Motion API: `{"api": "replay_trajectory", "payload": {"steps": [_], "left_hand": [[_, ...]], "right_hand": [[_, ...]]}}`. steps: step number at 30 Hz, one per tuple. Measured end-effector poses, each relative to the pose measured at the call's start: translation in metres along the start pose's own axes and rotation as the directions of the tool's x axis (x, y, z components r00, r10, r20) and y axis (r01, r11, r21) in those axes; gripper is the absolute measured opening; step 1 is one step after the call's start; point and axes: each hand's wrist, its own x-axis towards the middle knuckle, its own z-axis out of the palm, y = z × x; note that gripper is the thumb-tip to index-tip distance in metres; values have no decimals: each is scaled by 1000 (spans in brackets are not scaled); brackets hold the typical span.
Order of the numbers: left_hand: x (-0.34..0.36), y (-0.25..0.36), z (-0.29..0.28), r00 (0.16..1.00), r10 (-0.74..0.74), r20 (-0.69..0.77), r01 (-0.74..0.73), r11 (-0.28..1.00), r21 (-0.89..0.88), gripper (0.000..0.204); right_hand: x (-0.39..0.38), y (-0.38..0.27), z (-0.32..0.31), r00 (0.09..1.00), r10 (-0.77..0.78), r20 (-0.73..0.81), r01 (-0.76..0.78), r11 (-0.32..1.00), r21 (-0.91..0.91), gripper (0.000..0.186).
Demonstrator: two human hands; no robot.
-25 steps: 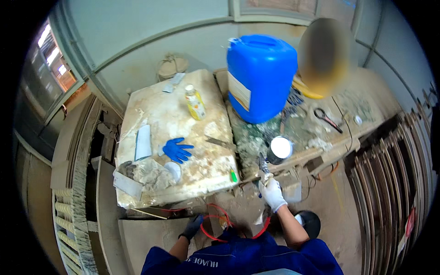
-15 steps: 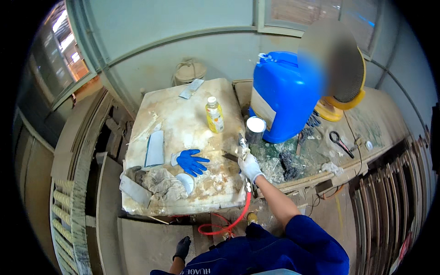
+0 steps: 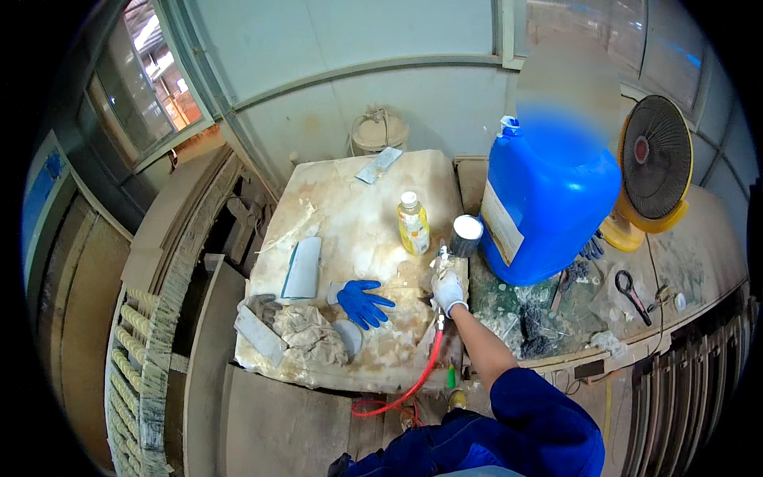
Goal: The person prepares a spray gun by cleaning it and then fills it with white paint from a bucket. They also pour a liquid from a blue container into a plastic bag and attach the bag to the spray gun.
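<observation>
My right hand point(image 3: 448, 289), in a white glove, is closed round a slim silver air tool point(image 3: 443, 256) near the right edge of the pale, stained bench top. A red hose point(image 3: 430, 362) runs from the tool's lower end toward the floor. Just beyond the hand stand a dark can with a white top point(image 3: 466, 231) and a yellow bottle with a white cap point(image 3: 414, 226). A blue-palmed glove point(image 3: 362, 304) lies to the left. Of my left hand point(image 3: 340, 465), only a dark gloved part shows at the lower edge; its fingers cannot be made out.
A big blue jerrycan point(image 3: 540, 199) and a yellow fan point(image 3: 655, 163) stand on the right-hand bench, with black-handled scissors point(image 3: 632, 296) nearer. Crumpled cloth point(image 3: 310, 334) and a folded pale sheet point(image 3: 303, 268) lie on the left. A covered bucket point(image 3: 380, 131) sits behind the bench.
The view has shifted, so the bench appears farther right and lower. My right hand with the air tool has stayed near the can. My left hand has dropped mostly out of sight.
</observation>
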Motion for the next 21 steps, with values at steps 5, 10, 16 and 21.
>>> {"api": "replay_trajectory", "payload": {"steps": [5, 10, 16, 21], "left_hand": [[-8, 16, 4, 1000, -19, 10, 19, 1000, -5, 48], [-9, 27, -3, 1000, 14, 21, -14, 1000, -5, 48], [-28, 80, 7, 988, 107, 109, -100, 992, -72, 49], [-88, 201, 35, 902, 389, 189, -360, 917, -170, 52]], "right_hand": [[20, 9, -9, 998, 21, -51, -21, 1000, 1, 29], [20, 9, -13, 1000, 20, -15, -20, 998, -60, 33], [29, 27, -9, 997, 11, 73, -17, 996, 85, 39], [-29, -16, -66, 935, -258, -245, 217, 959, -181, 60]]}}
